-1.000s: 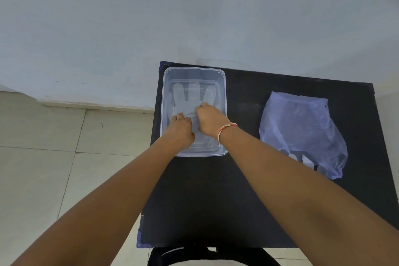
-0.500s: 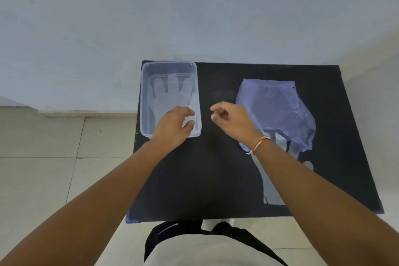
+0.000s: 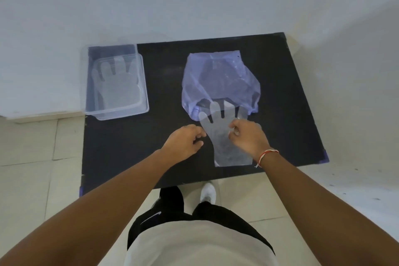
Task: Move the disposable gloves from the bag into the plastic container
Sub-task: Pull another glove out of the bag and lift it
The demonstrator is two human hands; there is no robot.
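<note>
**Disposable gloves: one in the container, one lying at the bag's mouth**

A clear disposable glove is seen flat on the black table, its fingers reaching into the near opening of the bluish bag and its cuff pointing toward the near edge. A second glove is laid inside the plastic container, which is placed at the far left corner of the table, well apart from the bag.

The right hand is held over the right side of the flat glove, its fingers curled at the glove's edge; whether the film is actually pinched cannot be told. A red and white thread band is worn on that wrist. The left hand is held just beside the glove's left edge, loosely curled with nothing grasped.
</note>
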